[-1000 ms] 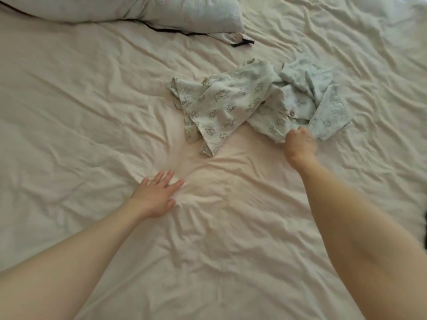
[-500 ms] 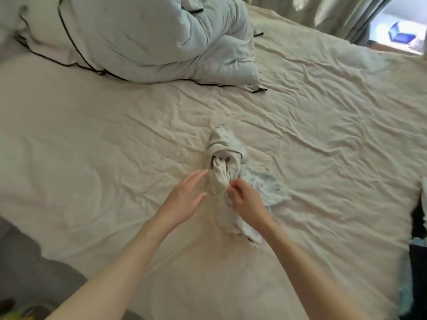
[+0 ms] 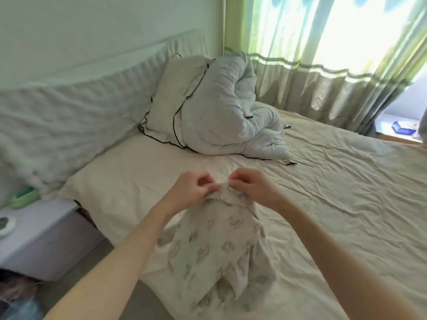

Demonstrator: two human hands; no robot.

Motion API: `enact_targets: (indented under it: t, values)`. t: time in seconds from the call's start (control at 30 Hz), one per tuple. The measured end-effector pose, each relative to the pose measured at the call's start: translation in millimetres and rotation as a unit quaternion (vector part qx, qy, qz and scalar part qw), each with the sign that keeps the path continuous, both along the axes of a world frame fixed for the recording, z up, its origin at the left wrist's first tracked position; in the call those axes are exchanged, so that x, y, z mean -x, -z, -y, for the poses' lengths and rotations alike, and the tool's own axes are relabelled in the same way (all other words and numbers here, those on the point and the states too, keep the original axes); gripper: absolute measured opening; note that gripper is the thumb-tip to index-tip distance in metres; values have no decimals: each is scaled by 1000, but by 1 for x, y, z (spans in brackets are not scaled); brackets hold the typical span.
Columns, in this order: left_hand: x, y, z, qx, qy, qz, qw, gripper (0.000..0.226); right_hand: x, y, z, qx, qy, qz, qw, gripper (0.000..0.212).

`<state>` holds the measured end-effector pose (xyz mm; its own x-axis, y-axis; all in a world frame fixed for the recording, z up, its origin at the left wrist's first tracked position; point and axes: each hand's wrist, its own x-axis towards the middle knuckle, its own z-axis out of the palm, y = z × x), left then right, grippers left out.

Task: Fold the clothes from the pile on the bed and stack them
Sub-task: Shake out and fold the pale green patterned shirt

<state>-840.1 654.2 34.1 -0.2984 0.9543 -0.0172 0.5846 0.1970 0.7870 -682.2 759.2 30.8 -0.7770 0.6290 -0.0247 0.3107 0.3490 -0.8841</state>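
Where half a second ago the printed garment (image 3: 219, 248) lay bunched on the sheet with only the right hand closed on it, it now hangs lifted by its top edge, with both hands on that edge. The cloth drops from the hands in loose folds, and its lower part seems to reach the bed sheet (image 3: 346, 204) at the near middle of the scene, though I cannot tell how much of it rests there. The left hand (image 3: 193, 190) has its fingers curled in and pinches the top edge between thumb and fingertips; a moment back it was open and only reaching. The right hand (image 3: 250, 187) pinches the same edge just beside it, fingers curled as well, the two hands nearly touching. The view has also swung up, so the far end of the bed now shows.

I judge this to be the start of the fold: the piece has been taken out of the pile and raised so it can be shaken flat. The hands would next need to part along the edge to spread it. No folded stack is in sight, so the task looks to be near its beginning.

Far behind the hands a rolled quilt (image 3: 231, 116) leans on a pillow (image 3: 175, 88). A curtain (image 3: 323, 72) hangs at the far right, and a bedside cabinet (image 3: 46, 232) stands at the left.
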Motion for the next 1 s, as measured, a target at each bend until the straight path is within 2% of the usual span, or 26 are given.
enact_targets:
  t: [0.2, 0.27, 0.43, 0.53, 0.63, 0.67, 0.7, 0.77, 0.83, 0.93, 0.97, 1.0]
  values:
    - [47, -76, 46, -88, -127, 23, 988, 19, 34, -90, 17, -159, -1, -40, 986, 9]
    - [60, -93, 57, -124, -179, 42, 975, 22, 35, -103, 19, -204, -5, -39, 978, 13]
    - [76, -132, 72, -188, -255, 20, 948, 22, 25, -104, 5, -272, -7, 98, 957, 29]
    - [72, -150, 74, -201, -246, -20, 948, 20, 34, -105, 7, -254, -14, 81, 964, 14]
    - [56, -166, 71, -213, -214, -44, 952, 15, 59, -115, 32, -202, -35, 7, 979, 53]
    - [51, -170, 70, -218, -201, -46, 954, 14, 68, -118, 41, -202, -46, -8, 978, 57]
    - [45, -173, 69, -222, -186, -50, 956, 13, 76, -120, 49, -211, -55, -26, 976, 52]
    - [37, -175, 70, -221, -158, -66, 960, 12, 86, -119, 57, -220, -33, -72, 972, 24]
    - [34, -168, 74, -238, -143, -63, 959, 14, 87, -117, 53, -183, -9, -122, 976, 25]
    - [41, -141, 90, -267, -170, -56, 947, 8, 78, -121, 43, -80, -31, -144, 986, 21]
    - [46, -128, 96, -245, -183, -49, 951, 13, 73, -124, 39, -52, -39, -147, 987, 21]
    - [51, -114, 102, -199, -183, -34, 962, 30, 70, -128, 36, -29, -46, -151, 987, 26]
